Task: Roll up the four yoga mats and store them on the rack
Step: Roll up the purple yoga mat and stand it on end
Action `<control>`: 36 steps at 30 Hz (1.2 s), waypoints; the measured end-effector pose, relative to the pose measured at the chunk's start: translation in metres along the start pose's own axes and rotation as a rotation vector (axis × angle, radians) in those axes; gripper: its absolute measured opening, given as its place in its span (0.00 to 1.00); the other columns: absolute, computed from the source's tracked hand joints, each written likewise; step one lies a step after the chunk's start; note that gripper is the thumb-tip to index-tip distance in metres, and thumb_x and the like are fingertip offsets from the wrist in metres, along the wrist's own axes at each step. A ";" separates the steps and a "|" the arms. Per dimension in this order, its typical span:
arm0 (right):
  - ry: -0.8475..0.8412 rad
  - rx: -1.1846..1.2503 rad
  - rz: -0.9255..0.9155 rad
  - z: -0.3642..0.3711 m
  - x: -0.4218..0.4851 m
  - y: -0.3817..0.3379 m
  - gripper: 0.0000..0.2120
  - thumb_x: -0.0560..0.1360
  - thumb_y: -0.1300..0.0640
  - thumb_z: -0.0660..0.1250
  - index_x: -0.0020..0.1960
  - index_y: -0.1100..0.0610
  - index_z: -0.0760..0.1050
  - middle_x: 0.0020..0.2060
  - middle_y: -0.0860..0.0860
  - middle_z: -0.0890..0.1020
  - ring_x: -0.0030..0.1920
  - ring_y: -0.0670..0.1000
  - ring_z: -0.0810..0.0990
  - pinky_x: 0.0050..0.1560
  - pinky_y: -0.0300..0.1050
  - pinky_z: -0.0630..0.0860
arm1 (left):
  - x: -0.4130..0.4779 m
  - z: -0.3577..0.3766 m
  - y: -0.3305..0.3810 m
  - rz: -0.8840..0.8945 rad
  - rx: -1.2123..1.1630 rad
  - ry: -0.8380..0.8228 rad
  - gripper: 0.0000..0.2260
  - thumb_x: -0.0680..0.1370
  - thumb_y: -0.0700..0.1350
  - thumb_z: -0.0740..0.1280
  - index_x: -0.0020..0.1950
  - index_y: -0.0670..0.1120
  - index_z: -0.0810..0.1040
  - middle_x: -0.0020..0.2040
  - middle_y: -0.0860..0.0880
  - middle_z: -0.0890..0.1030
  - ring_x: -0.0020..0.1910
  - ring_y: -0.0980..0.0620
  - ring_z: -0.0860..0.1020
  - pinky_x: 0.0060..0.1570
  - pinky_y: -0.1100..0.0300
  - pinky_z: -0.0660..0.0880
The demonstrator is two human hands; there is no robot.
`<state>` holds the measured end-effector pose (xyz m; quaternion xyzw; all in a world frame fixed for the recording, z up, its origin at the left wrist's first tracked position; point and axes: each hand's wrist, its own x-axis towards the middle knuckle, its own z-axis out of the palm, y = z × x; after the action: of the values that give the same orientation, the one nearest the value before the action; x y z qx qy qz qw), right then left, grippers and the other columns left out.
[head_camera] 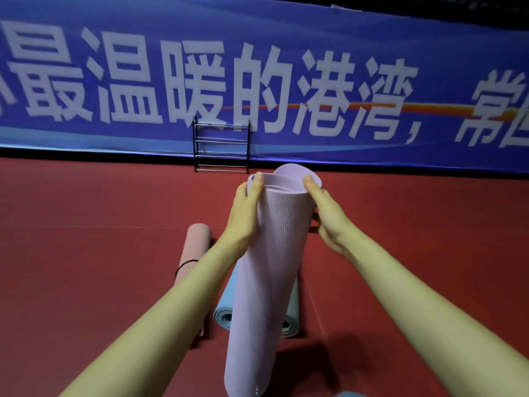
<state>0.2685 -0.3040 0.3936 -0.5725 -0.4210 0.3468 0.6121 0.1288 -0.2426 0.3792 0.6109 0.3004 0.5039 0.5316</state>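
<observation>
The lilac mat [272,253] is held rolled and upright, its top end gripped by the left hand [246,213] and right hand [326,216], fingers curled round it, while a pink mat [194,247], blue mat [226,310] and pale green mat [292,308] lie rolled on the floor [86,224] beneath the hands, and nothing is yet stored on the rack [221,147] beyond them.

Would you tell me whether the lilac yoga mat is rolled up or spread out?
Rolled up: the lilac yoga mat forms a tube, spiral layers showing at its top end.
</observation>
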 end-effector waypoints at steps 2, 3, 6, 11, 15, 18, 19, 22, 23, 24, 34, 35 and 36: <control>-0.019 -0.045 -0.016 0.006 0.002 -0.011 0.29 0.74 0.35 0.61 0.70 0.49 0.66 0.63 0.49 0.76 0.59 0.50 0.77 0.58 0.53 0.75 | 0.003 -0.004 0.014 -0.042 0.007 0.033 0.29 0.73 0.69 0.59 0.61 0.48 0.74 0.56 0.55 0.79 0.55 0.57 0.77 0.57 0.57 0.71; -0.028 -0.072 -0.032 0.010 0.003 -0.016 0.29 0.75 0.35 0.60 0.70 0.49 0.65 0.64 0.49 0.75 0.60 0.50 0.76 0.59 0.54 0.74 | 0.003 -0.006 0.020 -0.063 0.021 0.050 0.29 0.74 0.68 0.59 0.63 0.47 0.73 0.57 0.54 0.78 0.56 0.55 0.76 0.55 0.57 0.71; -0.035 -0.164 -0.039 0.021 0.003 -0.028 0.25 0.80 0.41 0.55 0.73 0.50 0.61 0.68 0.48 0.70 0.64 0.51 0.72 0.58 0.53 0.73 | 0.009 -0.013 0.036 -0.108 0.063 0.100 0.27 0.77 0.64 0.61 0.64 0.43 0.73 0.60 0.49 0.78 0.57 0.51 0.76 0.55 0.55 0.71; -0.023 -0.327 -0.030 0.038 0.014 -0.038 0.25 0.80 0.41 0.54 0.74 0.48 0.58 0.70 0.49 0.68 0.63 0.54 0.72 0.55 0.51 0.73 | 0.028 -0.026 0.043 -0.248 0.084 0.104 0.23 0.77 0.58 0.63 0.61 0.42 0.77 0.59 0.45 0.79 0.56 0.46 0.78 0.58 0.52 0.73; -0.015 -0.510 -0.103 0.045 0.028 -0.036 0.26 0.80 0.44 0.55 0.76 0.51 0.58 0.74 0.51 0.63 0.70 0.55 0.66 0.68 0.52 0.66 | 0.030 -0.028 0.035 -0.110 0.335 0.145 0.18 0.80 0.50 0.60 0.65 0.41 0.76 0.63 0.43 0.78 0.61 0.45 0.75 0.64 0.51 0.70; -0.032 -0.589 -0.208 0.044 0.037 -0.034 0.24 0.82 0.50 0.55 0.76 0.55 0.57 0.76 0.50 0.58 0.75 0.49 0.57 0.73 0.46 0.54 | 0.034 -0.027 0.031 -0.078 0.401 0.143 0.18 0.82 0.47 0.58 0.68 0.40 0.73 0.66 0.42 0.75 0.65 0.44 0.72 0.66 0.51 0.67; -0.043 -0.596 -0.218 0.044 0.041 -0.033 0.24 0.82 0.52 0.55 0.76 0.56 0.58 0.76 0.50 0.58 0.75 0.49 0.57 0.73 0.44 0.53 | 0.037 -0.027 0.030 -0.077 0.422 0.146 0.18 0.82 0.47 0.57 0.68 0.40 0.72 0.67 0.42 0.74 0.65 0.44 0.72 0.66 0.52 0.67; -0.070 -0.665 -0.203 0.045 0.046 -0.028 0.16 0.82 0.56 0.55 0.63 0.62 0.73 0.64 0.55 0.70 0.66 0.51 0.67 0.62 0.40 0.61 | 0.041 -0.027 0.026 -0.088 0.468 0.157 0.18 0.82 0.43 0.54 0.69 0.40 0.71 0.68 0.41 0.73 0.66 0.43 0.71 0.65 0.53 0.67; -0.069 -0.693 -0.192 0.046 0.046 -0.024 0.14 0.81 0.56 0.55 0.59 0.62 0.75 0.61 0.57 0.71 0.63 0.52 0.69 0.57 0.40 0.63 | 0.041 -0.027 0.023 -0.095 0.484 0.163 0.18 0.82 0.42 0.54 0.70 0.40 0.71 0.69 0.41 0.72 0.67 0.42 0.70 0.65 0.54 0.66; -0.070 -0.725 -0.177 0.048 0.045 -0.018 0.15 0.81 0.55 0.55 0.62 0.61 0.73 0.63 0.59 0.71 0.65 0.53 0.69 0.57 0.40 0.63 | 0.039 -0.028 0.020 -0.104 0.499 0.167 0.18 0.82 0.42 0.53 0.70 0.40 0.70 0.70 0.41 0.71 0.68 0.42 0.69 0.65 0.55 0.64; -0.024 -0.486 -0.058 0.059 0.035 0.046 0.19 0.82 0.56 0.52 0.72 0.56 0.64 0.71 0.53 0.67 0.70 0.52 0.65 0.65 0.40 0.61 | 0.005 -0.040 -0.033 -0.106 0.306 0.208 0.18 0.83 0.41 0.51 0.71 0.40 0.68 0.71 0.44 0.69 0.70 0.48 0.67 0.71 0.56 0.61; -0.025 -0.471 -0.057 0.061 0.034 0.046 0.19 0.82 0.56 0.52 0.72 0.56 0.64 0.71 0.53 0.67 0.70 0.52 0.66 0.65 0.40 0.61 | 0.005 -0.042 -0.032 -0.110 0.284 0.210 0.18 0.83 0.41 0.51 0.71 0.40 0.68 0.71 0.44 0.69 0.69 0.49 0.67 0.71 0.55 0.61; -0.026 -0.460 -0.060 0.064 0.034 0.045 0.19 0.82 0.55 0.52 0.72 0.55 0.64 0.71 0.53 0.67 0.69 0.52 0.66 0.65 0.41 0.61 | 0.005 -0.045 -0.030 -0.118 0.269 0.213 0.18 0.83 0.40 0.51 0.71 0.40 0.68 0.71 0.44 0.70 0.69 0.49 0.68 0.70 0.55 0.62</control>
<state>0.2265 -0.2426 0.3518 -0.6796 -0.5135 0.2307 0.4703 0.0938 -0.2151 0.3484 0.6010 0.4552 0.4890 0.4388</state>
